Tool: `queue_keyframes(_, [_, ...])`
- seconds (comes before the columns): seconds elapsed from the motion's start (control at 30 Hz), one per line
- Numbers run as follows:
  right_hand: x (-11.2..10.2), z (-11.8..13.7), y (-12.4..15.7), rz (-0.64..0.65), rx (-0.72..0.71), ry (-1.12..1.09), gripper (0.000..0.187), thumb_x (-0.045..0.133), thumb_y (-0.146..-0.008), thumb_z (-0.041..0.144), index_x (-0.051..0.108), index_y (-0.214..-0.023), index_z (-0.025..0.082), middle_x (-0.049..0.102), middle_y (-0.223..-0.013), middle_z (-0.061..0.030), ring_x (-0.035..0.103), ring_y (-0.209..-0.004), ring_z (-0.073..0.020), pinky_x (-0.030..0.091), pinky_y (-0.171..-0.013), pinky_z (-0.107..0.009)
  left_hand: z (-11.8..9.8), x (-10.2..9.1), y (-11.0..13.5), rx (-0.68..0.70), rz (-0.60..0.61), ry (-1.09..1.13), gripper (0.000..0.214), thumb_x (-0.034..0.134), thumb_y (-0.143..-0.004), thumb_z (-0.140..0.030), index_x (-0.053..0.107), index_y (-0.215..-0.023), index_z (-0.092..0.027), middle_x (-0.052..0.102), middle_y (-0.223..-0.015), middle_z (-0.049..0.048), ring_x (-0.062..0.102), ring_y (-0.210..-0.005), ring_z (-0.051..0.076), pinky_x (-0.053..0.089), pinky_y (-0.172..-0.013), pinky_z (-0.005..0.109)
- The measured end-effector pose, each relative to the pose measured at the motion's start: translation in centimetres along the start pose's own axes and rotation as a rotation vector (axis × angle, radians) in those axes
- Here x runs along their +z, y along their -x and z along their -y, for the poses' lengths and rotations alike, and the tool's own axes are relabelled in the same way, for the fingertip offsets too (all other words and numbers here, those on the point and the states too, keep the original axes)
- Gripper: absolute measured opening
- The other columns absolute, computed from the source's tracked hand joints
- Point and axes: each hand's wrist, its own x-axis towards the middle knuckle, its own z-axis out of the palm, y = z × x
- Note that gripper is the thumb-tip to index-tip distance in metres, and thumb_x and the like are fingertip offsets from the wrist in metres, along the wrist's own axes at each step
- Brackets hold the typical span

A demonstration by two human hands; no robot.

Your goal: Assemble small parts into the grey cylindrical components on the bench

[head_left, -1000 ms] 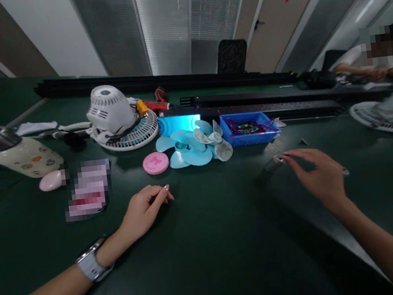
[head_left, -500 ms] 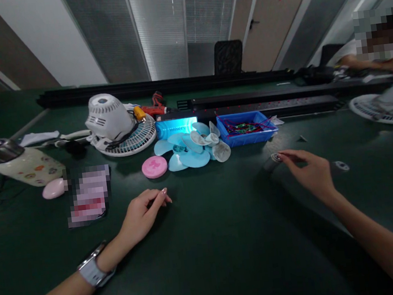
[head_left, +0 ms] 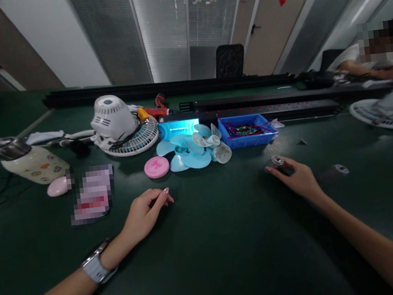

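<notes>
On the green table rests my left hand [head_left: 149, 212], its fingers curled loosely together with nothing visible in them. A grey-strapped watch [head_left: 99, 265] is on that wrist. Farther right, my right hand [head_left: 297, 178] has its thumb and fingers around a small dark cylinder with a silver round top [head_left: 277, 160]; the fingers partly hide its body. A similar dark cylinder with a silver end [head_left: 341, 169] stands just right of this hand. Beyond my left hand lie a pink round disc [head_left: 156, 167] and a pile of light-blue fan blades [head_left: 196, 159], with a greyish clear blade on top.
A blue bin [head_left: 248, 138] holds wires. White fan parts [head_left: 111, 119] and a red drill [head_left: 158, 108] stand at the back left. A patterned bottle [head_left: 35, 166] lies left, near a blurred phone-like item [head_left: 94, 197]. Another person sits at far right.
My right hand has gone from pinching the top of the small cylinder to having thumb and fingers lower around it. The left hand has kept its pose; the view has shifted slightly.
</notes>
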Motion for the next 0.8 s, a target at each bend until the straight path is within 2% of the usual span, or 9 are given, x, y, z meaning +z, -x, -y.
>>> queue_keyframes(0.1, [0.6,2.1,0.6,0.038,-0.024,-0.020,0.047,0.071,-0.079,0.053,0.073,-0.110,0.018,0.076,-0.103,-0.0089,0.073,-0.091,-0.0280,0.058,-0.087,-0.043,-0.4,0.2,0.4,0.002,-0.018,0.018,0.039,0.046,-0.097,-0.045,0.073,-0.083,-0.020,0.068,-0.079,0.0020,0.064,-0.078,0.017,0.048,-0.073,0.029])
queue_keyframes(0.23, [2.2,8.7,2.7,0.310,-0.235,-0.155,0.041,0.072,-0.082,0.043,0.069,-0.118,0.023,0.074,-0.113,-0.0051,0.070,-0.101,-0.0240,0.055,-0.092,-0.040,-1.5,1.1,1.2,0.101,0.035,0.011,0.030,0.053,-0.095,-0.042,0.069,-0.113,-0.024,0.069,-0.096,0.0038,0.063,-0.087,0.018,0.050,-0.074,0.029])
queue_keyframes(0.3, [3.5,12.3,3.6,0.438,-0.341,-0.215,0.040,0.075,-0.080,0.039,0.068,-0.118,0.026,0.074,-0.112,-0.0028,0.070,-0.100,-0.0219,0.055,-0.090,-0.038,-2.3,1.7,1.5,0.179,0.052,0.005,0.037,0.058,-0.094,-0.039,0.061,-0.129,-0.027,0.067,-0.106,0.0044,0.061,-0.094,0.018,0.051,-0.081,0.031])
queue_keyframes(0.37, [4.8,15.2,4.0,0.506,-0.419,-0.267,0.040,0.078,-0.078,0.037,0.068,-0.116,0.026,0.074,-0.111,-0.0019,0.070,-0.099,-0.0205,0.053,-0.090,-0.036,-3.1,2.3,1.6,0.264,0.048,0.011,0.043,0.060,-0.093,-0.035,0.055,-0.135,-0.030,0.064,-0.115,0.0050,0.059,-0.103,0.019,0.050,-0.090,0.034])
queue_keyframes(0.43, [6.1,16.9,4.1,0.534,-0.467,-0.312,0.039,0.079,-0.078,0.037,0.069,-0.114,0.025,0.075,-0.109,-0.0021,0.070,-0.096,-0.0196,0.051,-0.089,-0.035,-3.7,2.8,1.6,0.330,0.032,0.019,0.039,0.061,-0.093,-0.032,0.058,-0.132,-0.030,0.062,-0.118,0.0053,0.057,-0.108,0.019,0.049,-0.094,0.035])
queue_keyframes(0.6, [7.9,17.5,4.1,0.494,-0.481,-0.363,0.037,0.077,-0.079,0.040,0.068,-0.111,0.021,0.075,-0.105,-0.0049,0.068,-0.091,-0.0198,0.049,-0.084,-0.035,-4.3,3.6,0.6,0.378,-0.012,0.042,0.016,0.062,-0.093,-0.029,0.073,-0.104,-0.027,0.063,-0.103,0.0040,0.058,-0.100,0.018,0.049,-0.086,0.032])
queue_keyframes(0.8, [8.3,17.0,4.2,0.461,-0.509,-0.382,0.036,0.077,-0.078,0.043,0.069,-0.104,0.019,0.074,-0.095,-0.0050,0.065,-0.084,-0.0193,0.047,-0.078,-0.034,-5.4,3.4,0.0,0.359,-0.029,0.034,0.009,0.067,-0.089,-0.027,0.075,-0.092,-0.026,0.065,-0.091,0.0020,0.058,-0.091,0.017,0.048,-0.079,0.030])
